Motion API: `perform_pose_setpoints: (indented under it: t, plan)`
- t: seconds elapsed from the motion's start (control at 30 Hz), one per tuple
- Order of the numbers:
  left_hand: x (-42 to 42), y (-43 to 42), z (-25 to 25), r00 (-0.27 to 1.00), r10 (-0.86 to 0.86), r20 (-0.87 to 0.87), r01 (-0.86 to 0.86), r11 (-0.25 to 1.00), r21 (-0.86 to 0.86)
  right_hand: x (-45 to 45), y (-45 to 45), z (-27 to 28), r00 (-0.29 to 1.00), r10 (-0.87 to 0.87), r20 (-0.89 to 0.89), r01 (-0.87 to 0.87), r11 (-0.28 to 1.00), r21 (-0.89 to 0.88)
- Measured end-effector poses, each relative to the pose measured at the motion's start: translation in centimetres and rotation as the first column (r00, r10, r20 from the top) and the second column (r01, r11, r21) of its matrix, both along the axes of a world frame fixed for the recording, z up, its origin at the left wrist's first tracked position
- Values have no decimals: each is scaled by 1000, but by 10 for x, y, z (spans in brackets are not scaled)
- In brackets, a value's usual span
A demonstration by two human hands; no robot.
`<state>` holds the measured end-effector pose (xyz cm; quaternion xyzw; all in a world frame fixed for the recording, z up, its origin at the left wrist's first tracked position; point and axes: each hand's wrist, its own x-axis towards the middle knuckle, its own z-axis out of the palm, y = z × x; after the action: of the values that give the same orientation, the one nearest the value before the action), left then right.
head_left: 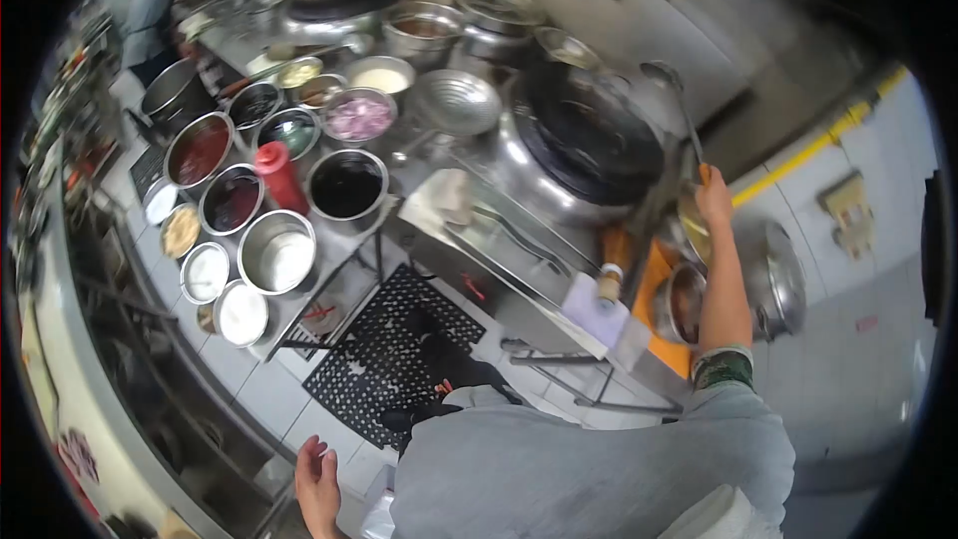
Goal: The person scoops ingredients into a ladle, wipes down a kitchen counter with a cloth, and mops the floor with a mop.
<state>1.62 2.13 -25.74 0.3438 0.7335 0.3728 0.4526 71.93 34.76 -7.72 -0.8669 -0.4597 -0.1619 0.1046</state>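
Note:
My right hand [715, 204] is stretched out to the right, its fingers wrapped round the orange-brown grip of a long metal ladle [689, 120]. The ladle's round bowl points up and away, in the air to the right of a large dark wok [584, 130] on the stove. Low in the view, my left hand [317, 484] hangs beside my body with loosely bent fingers apart, holding nothing. Below my right forearm are a metal pot [681, 304] and an orange board [654, 284]. A small bottle with a tan cap [610, 281] lies near a white cloth [594, 311].
Several metal pots of sauces and ingredients stand to the left, with a red squeeze bottle [279, 178] among them. A perforated strainer [457, 102] rests near the wok. A black rubber mat [384, 349] covers floor tiles. Another person [155, 5] works at the far left.

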Motion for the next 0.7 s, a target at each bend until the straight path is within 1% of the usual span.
perform_pose_setpoints:
  t: [0.07,0.1,0.17,0.2,0.23,0.27,0.3,0.33,0.37,0.4,0.43,0.47,0.5,0.53,0.57,0.63,0.67,0.7]
  plan:
    - [-3,3,-10,993,-113,-18,112,992,-66,32,-42,-10,1000,1,-5,-1,999,49]
    - [-6,-2,-14,988,-154,-29,151,983,-107,43,-64,-10,999,-43,-15,43,999,13]
    - [-14,-8,-30,974,-209,-89,192,966,-174,34,-103,-5,995,-93,-43,90,994,-63]
    - [-19,-16,-44,968,-217,-123,188,959,-214,42,-121,-10,994,-106,-7,105,990,-92]
    - [-26,-30,-68,957,-202,-208,161,967,-199,59,-137,-18,995,-96,20,98,988,-122]
    - [-29,-44,-88,978,-96,-184,54,974,-219,85,-148,-32,995,-101,26,103,985,-141]
    - [-22,-49,-76,963,-93,-255,27,967,-251,95,-163,-41,997,7,81,9,981,-194]
    - [-21,-64,-83,950,-70,-305,-17,962,-274,96,-180,-42,988,152,-24,-153,955,-254]
    - [-25,-92,-125,904,-93,-418,-17,967,-253,130,-185,-66,980,174,-97,-189,966,-175]
    - [-13,-102,-118,908,-97,-408,-77,917,-390,168,-189,-90,965,203,-168,-221,971,-94]
    - [-8,-123,-138,928,-91,-362,-86,892,-445,162,-188,-94,978,84,-191,-91,996,-26]
    - [-2,-139,-148,915,-162,-370,-46,869,-493,221,-185,-120,973,45,-225,-46,999,0]
    - [8,-151,-154,908,-195,-371,-35,847,-531,295,-188,-154,917,342,205,-313,936,-162]
    - [25,-158,-157,899,-245,-363,-2,827,-562,239,-189,-131,981,191,41,-181,966,-183]
    - [44,-161,-157,900,-254,-353,0,812,-584,151,-190,-94,995,11,-95,-33,974,-226]
    - [80,-162,-156,888,-317,-332,43,777,-628,177,-181,-107,990,79,-120,-110,954,-277]
    - [96,-160,-158,883,-341,-323,84,792,-604,198,-187,-115,987,98,-129,-134,942,-308]
    - [112,-160,-164,877,-369,-307,136,804,-579,249,-182,-130,961,250,-120,-276,892,-358]
